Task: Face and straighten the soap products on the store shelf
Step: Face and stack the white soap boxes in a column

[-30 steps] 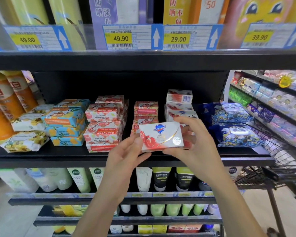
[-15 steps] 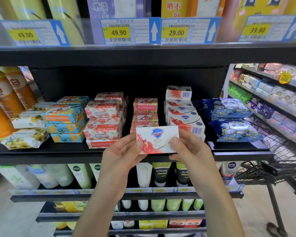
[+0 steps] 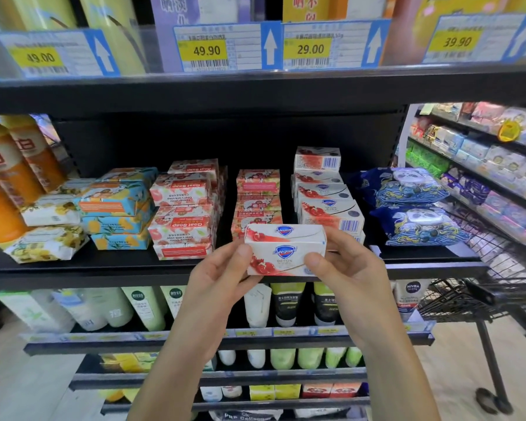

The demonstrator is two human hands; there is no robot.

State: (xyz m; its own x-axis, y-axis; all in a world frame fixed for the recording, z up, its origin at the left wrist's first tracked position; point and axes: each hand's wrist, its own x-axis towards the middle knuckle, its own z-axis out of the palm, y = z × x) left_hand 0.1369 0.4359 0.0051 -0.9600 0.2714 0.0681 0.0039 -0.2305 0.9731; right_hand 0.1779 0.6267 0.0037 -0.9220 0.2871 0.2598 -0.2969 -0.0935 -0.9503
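Store aisle with black shelving. The middle shelf (image 3: 104, 268) carries boxed soaps, and price tags (image 3: 219, 47) hang on the rail above it. My landmark is the Safeguard stack (image 3: 325, 205), white-and-red boxes piled unevenly, some turned barcode-out. Directly in front of that stack, raised just above the shelf's front edge, I see one Safeguard box (image 3: 286, 253) held level with its logo face toward the camera. The left hand (image 3: 216, 284) grips the box's left end, thumb on the front and fingers curled underneath. The right hand (image 3: 346, 278) grips the right end, thumb on the front face and fingers hidden behind. The box is off the shelf board; I cannot tell whether it touches the stack behind. Left of the stack: a narrow column of pink soap boxes (image 3: 257, 196), then Goat Soap boxes (image 3: 182, 217) with upside-down print, then blue-and-yellow packs (image 3: 116, 208), with orange bottles (image 3: 9, 171) farthest out. Right of the stack: two blue panda-print packs (image 3: 413, 208), one atop the other, and beyond them a wire shopping cart (image 3: 483, 284). Below the stack, on the next shelf down, tubes (image 3: 286, 305) stand in a row.
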